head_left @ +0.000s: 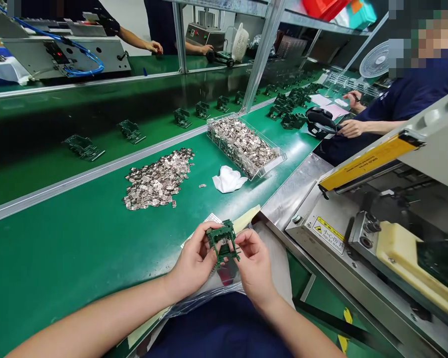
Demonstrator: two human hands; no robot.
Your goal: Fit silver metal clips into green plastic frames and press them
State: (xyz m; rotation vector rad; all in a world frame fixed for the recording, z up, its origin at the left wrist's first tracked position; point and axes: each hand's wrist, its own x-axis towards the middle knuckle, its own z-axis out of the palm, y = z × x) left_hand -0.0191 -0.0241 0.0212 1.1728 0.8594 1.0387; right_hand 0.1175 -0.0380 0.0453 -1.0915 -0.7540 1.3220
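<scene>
A dark green plastic frame-like part (224, 233) is held between my two hands just over the near table edge. My left hand (196, 258) grips its left side, thumb in front. My right hand (254, 261) has its fingers pinched at the part's right side; whether a small piece is between them I cannot make out. Beyond my hands a heap of small silvery metal pieces (157, 181) lies on the green table. A clear plastic box (274, 161) full of similar pieces stands farther right. Near it rest a crumpled white cloth (228, 180) and a single metal piece (202, 185).
Green parts (82, 147) sit in a row on the conveyor belt (30, 164) behind a metal rail. More parts (289, 107) are piled at the far right. A machine (358, 233) with a hand-injury warning label stands close on my right. Co-workers' hands (353, 128) show beyond.
</scene>
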